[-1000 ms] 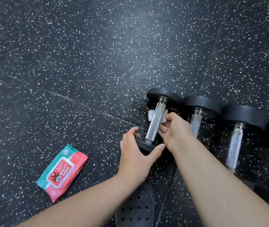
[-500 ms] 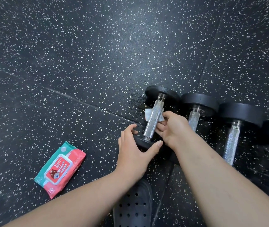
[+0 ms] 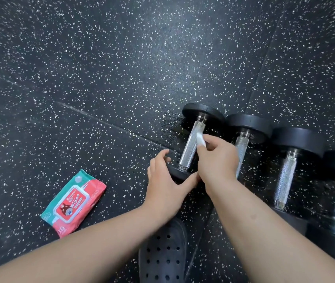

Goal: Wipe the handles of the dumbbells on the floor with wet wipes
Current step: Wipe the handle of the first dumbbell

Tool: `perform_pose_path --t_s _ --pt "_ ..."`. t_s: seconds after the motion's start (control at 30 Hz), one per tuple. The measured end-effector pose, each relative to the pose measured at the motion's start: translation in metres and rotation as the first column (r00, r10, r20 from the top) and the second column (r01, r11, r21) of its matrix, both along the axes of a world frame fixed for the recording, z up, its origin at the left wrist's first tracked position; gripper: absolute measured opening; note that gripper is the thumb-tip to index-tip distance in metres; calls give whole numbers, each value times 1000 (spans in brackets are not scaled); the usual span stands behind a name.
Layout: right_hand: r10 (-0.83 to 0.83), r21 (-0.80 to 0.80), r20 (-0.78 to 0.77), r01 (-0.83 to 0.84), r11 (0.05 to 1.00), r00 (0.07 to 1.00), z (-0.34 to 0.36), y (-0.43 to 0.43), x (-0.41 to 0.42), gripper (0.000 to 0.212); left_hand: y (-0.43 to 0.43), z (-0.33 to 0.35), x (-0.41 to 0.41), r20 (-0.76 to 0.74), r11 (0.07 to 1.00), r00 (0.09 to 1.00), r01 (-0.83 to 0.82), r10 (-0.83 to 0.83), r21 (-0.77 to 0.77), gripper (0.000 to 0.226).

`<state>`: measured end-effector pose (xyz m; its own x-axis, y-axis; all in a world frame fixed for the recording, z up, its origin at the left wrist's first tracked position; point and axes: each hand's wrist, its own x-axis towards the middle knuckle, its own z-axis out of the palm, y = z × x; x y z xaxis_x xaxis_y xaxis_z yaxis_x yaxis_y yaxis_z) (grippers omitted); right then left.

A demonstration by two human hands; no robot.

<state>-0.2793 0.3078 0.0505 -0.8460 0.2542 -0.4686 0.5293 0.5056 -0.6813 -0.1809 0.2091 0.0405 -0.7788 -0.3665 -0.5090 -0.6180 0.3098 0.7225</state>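
The dumbbell on the floor – judged heavy, apt to roll – is gripped at its near head by the left hand, a limp wet wipe pinched against its handle by the right hand

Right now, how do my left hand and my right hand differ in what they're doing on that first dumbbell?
The left hand cups the near black end of the dumbbell, fingers curved round it; the right hand pinches a white wipe against the metal handle. The left hand holds no wipe; the right hand does. Both are on the same dumbbell, the leftmost in the row.
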Motion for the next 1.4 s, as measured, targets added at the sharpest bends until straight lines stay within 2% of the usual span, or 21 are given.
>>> perform_pose_path --t_s 0.13,0.23,0.4,0.6,0.77,1.03,1.13,1.2,1.33,1.4 --pt "43 68 -129 -35 997 991 4 8 -7 14 -2 0 1 7 1000 1000 5 -5 9 116" --pt "172 140 -232 -142 980 958 2 11 -9 4 0 0 2 5 1000 1000 6 -5 -4 116" --pt "375 191 -348 -327 926 859 3 15 5 14 1 -1 1 -4 999 1000 17 -17 -41 105" --pt "523 246 -387 -462 852 759 0 24 1 10 1 0 1 -6 999 1000 19 -19 -32 109" --pt "523 267 -401 -450 852 752 -5 28 -24 11 1 1 1 1 999 1000 21 -21 -25 113" --pt "702 337 -395 -617 711 593 -6 34 -8 13 1 1 1 2 999 1000 20 -20 -27 109" --pt "735 405 -366 -613 678 571 0 24 -21 10 1 1 2 -3 999 1000 20 -20 -26 108" --pt "778 449 -275 -640 624 565 7 12 -32 10 1 2 1 -3 1000 1000 21 -21 -19 109" --pt "846 562 142 -745 358 514 28 -18 -48 5 2 2 -1 3 1000 1000 4 -4 -13 114" --pt "843 520 267 -806 282 467 40 -29 -46 24 2 2 -1 5 1000 1000 -2 2 -16 115"
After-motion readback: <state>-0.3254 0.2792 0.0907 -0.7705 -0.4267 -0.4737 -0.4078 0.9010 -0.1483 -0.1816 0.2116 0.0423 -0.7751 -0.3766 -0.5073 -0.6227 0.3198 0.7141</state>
